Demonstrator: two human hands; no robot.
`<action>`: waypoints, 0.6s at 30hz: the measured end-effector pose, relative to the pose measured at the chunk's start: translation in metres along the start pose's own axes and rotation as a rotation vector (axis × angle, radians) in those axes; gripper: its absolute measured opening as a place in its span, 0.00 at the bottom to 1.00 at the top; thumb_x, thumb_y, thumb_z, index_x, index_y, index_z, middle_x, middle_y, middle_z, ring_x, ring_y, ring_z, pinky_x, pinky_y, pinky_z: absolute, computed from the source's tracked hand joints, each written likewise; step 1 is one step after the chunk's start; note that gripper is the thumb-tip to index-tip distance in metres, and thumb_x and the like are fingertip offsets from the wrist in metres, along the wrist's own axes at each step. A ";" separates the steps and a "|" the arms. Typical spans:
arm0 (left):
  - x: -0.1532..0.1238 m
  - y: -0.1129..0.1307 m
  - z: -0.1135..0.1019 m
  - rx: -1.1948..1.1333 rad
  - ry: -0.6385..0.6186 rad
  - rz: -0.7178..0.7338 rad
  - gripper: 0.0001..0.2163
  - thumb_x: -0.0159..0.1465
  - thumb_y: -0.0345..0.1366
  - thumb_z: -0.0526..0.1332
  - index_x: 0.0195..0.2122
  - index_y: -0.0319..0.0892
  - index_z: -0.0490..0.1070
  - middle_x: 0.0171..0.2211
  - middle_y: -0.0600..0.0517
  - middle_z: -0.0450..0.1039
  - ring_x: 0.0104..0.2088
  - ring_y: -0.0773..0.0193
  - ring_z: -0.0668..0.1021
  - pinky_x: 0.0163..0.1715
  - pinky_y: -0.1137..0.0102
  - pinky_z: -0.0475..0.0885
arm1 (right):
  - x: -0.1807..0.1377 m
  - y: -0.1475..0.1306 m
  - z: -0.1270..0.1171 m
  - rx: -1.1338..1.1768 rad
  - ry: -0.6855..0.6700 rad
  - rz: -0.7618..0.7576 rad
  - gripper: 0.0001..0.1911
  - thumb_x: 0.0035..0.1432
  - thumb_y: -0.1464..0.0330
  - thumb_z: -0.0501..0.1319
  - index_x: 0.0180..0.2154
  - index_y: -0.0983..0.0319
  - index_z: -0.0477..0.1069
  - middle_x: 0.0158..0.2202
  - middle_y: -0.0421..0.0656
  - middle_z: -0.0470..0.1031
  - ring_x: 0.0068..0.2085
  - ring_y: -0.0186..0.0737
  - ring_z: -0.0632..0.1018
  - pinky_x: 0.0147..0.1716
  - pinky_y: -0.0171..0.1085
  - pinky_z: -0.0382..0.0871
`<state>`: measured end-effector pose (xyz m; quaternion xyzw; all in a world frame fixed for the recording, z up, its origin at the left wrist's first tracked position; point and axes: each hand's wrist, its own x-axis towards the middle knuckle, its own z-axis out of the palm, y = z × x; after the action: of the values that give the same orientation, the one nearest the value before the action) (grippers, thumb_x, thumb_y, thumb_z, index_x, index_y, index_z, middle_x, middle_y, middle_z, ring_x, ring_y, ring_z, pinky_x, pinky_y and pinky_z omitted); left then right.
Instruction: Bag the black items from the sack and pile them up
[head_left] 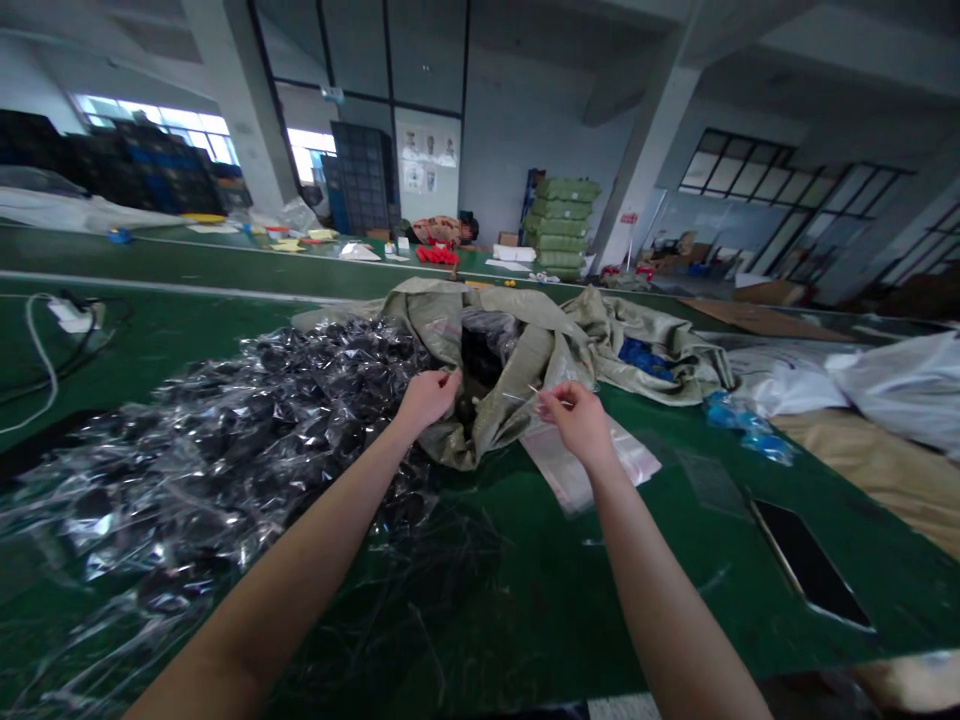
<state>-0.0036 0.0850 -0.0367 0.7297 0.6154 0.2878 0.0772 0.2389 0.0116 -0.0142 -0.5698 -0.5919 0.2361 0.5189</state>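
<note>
An olive woven sack (517, 400) lies on the green table with its mouth toward me, dark items inside. My left hand (430, 398) is closed at the left edge of the mouth, fingertips pinching the sack's rim. To the right of the opening, my right hand (576, 415) is closed in a pinch on a thin, clear plastic strip; its full shape is hard to make out. Beneath that hand is a stack of clear flat plastic bags (568, 475). A big heap of dark items wrapped in clear plastic (262, 430) spreads left of the sack.
A smartphone (810, 562) lies at the right. Behind it are blue plastic-wrapped pieces (750, 425) and white bags (907, 385). A second woven sack (675, 345) holds something blue. At the far left sits a power strip (75, 315) with cables. Stacked green bales (562, 225) stand beyond the table.
</note>
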 end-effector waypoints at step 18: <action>-0.020 -0.014 -0.061 -0.642 -0.215 0.100 0.11 0.57 0.43 0.64 0.32 0.42 0.81 0.31 0.52 0.80 0.32 0.64 0.78 0.33 0.71 0.71 | 0.025 -0.037 0.081 -0.167 -0.363 -0.423 0.13 0.63 0.64 0.55 0.39 0.61 0.77 0.38 0.43 0.80 0.40 0.40 0.78 0.43 0.37 0.69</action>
<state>-0.0488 0.0550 0.0003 0.7234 0.4454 0.3919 0.3532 0.1565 0.0506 -0.0017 -0.4227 -0.7982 0.1713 0.3935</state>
